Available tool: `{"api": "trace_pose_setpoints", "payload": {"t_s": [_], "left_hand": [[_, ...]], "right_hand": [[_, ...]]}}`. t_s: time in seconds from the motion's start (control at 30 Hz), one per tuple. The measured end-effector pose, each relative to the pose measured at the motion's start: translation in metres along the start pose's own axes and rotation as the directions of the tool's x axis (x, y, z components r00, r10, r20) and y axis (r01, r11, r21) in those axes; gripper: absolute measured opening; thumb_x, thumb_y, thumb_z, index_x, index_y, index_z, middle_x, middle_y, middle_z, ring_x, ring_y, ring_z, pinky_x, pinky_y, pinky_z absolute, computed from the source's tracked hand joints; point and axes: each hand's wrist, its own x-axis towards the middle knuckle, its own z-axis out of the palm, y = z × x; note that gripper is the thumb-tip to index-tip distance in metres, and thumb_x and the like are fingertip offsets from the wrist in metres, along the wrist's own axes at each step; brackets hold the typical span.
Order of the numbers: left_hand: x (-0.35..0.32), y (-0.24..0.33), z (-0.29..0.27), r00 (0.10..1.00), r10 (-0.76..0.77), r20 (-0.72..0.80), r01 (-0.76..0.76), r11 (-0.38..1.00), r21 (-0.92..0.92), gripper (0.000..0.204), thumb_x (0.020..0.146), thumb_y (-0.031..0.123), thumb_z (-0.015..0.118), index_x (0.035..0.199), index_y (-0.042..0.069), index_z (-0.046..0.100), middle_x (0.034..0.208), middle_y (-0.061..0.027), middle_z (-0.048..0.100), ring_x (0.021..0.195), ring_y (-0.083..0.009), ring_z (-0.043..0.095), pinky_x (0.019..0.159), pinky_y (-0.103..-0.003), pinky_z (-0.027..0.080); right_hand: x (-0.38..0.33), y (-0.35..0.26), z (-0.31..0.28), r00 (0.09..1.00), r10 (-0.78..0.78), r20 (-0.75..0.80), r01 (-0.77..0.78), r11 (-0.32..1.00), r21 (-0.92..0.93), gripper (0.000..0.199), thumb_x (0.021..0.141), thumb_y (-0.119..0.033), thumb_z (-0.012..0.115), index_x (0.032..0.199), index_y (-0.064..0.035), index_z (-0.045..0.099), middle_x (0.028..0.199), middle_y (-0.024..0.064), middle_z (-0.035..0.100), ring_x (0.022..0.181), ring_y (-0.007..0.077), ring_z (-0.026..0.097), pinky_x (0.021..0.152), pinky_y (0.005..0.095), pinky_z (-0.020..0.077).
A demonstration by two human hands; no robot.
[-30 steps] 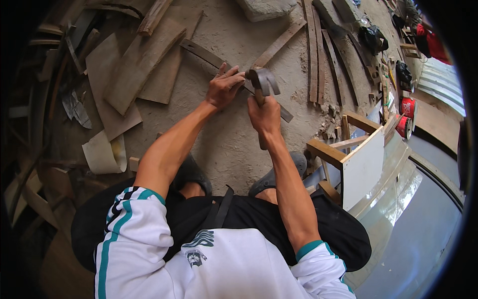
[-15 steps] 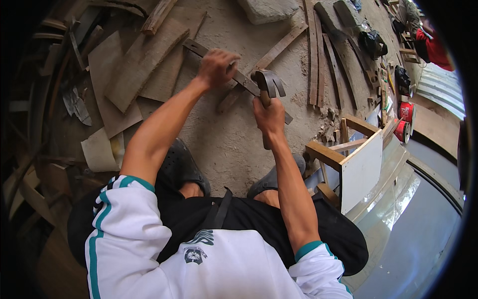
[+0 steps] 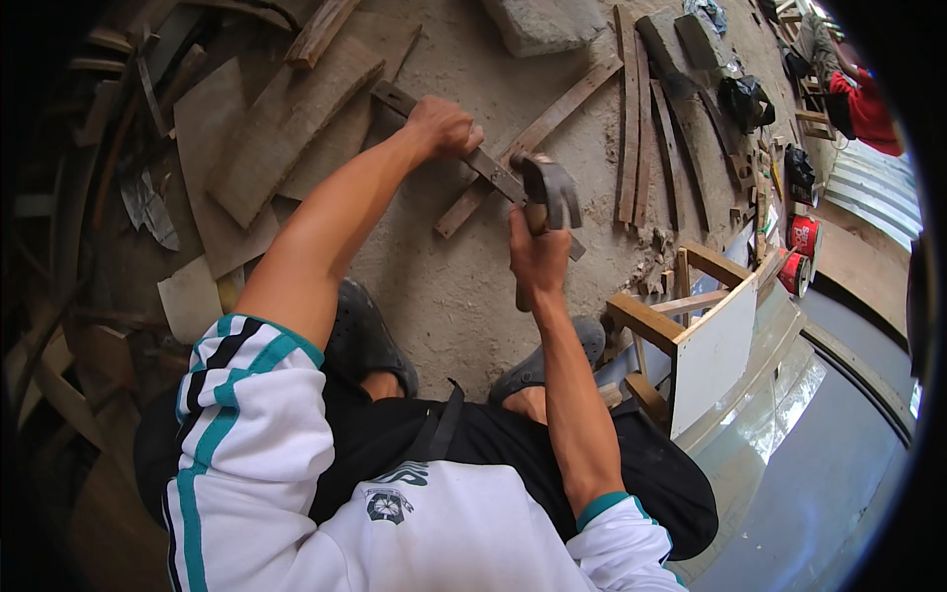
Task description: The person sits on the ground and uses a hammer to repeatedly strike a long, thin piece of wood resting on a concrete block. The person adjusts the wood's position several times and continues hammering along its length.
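My left hand (image 3: pixel 444 126) is closed around a narrow dark wooden strip (image 3: pixel 500 178) that slants from upper left to lower right, with small holes near its far end. Beneath it, a second wooden strip (image 3: pixel 567 105) lies crosswise on the ground. My right hand (image 3: pixel 541 262) grips the handle of a claw hammer (image 3: pixel 554 189), close below the steel head. The hammer head is over the near part of the held strip and hides some of it; whether they touch I cannot tell.
Boards (image 3: pixel 286 128) and scraps pile up at the left. A concrete block (image 3: pixel 547 22) and long strips (image 3: pixel 631 118) lie ahead. At right stand a small wooden frame with a white panel (image 3: pixel 712 357), red cans (image 3: pixel 804 237) and glass sheets (image 3: pixel 789 474). A person in red (image 3: pixel 873 113) is beyond.
The hammer head has come down and slightly right in the picture, turning a little. My left hand, blurred before, is now sharp around the strip. The whole view has shifted slightly.
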Motion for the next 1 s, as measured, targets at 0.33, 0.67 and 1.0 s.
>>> {"api": "trace_pose_setpoints", "payload": {"t_s": [0.33, 0.67, 1.0], "left_hand": [[-0.001, 0.001, -0.004, 1.000, -0.010, 0.019, 0.011, 1.000, -0.026, 0.045, 0.083, 0.040, 0.048, 0.066, 0.005, 0.070, 0.071, -0.0225, 0.066, 0.069, -0.0393, 0.068, 0.067, -0.045, 0.055], [0.002, 0.006, -0.010, 0.989, -0.075, 0.124, 0.070, 0.997, 0.041, 0.045, 0.083, 0.042, 0.047, 0.075, 0.008, 0.074, 0.079, -0.0182, 0.070, 0.077, -0.0351, 0.070, 0.073, -0.042, 0.056], [0.002, 0.006, -0.006, 0.998, -0.040, 0.038, 0.040, 0.999, -0.006, 0.045, 0.083, 0.041, 0.046, 0.070, 0.006, 0.072, 0.074, -0.0211, 0.068, 0.073, -0.0378, 0.069, 0.070, -0.045, 0.056]], "right_hand": [[0.004, 0.012, 0.014, 0.998, -0.024, 0.062, 0.036, 0.978, -0.205, 0.016, 0.088, -0.014, 0.065, 0.092, 0.0005, 0.061, 0.077, 0.0204, 0.065, 0.067, 0.0364, 0.065, 0.062, 0.0416, 0.0504], [0.000, 0.027, 0.009, 0.988, -0.147, 0.043, 0.153, 0.971, -0.186, 0.018, 0.085, -0.014, 0.068, 0.090, 0.0021, 0.060, 0.076, 0.0221, 0.067, 0.074, 0.0398, 0.068, 0.061, 0.0444, 0.0509], [0.009, 0.035, 0.005, 0.988, -0.102, 0.119, 0.134, 0.943, -0.303, 0.029, 0.086, -0.012, 0.066, 0.109, 0.0046, 0.061, 0.081, 0.0242, 0.067, 0.075, 0.0373, 0.071, 0.066, 0.0443, 0.0541]]}}
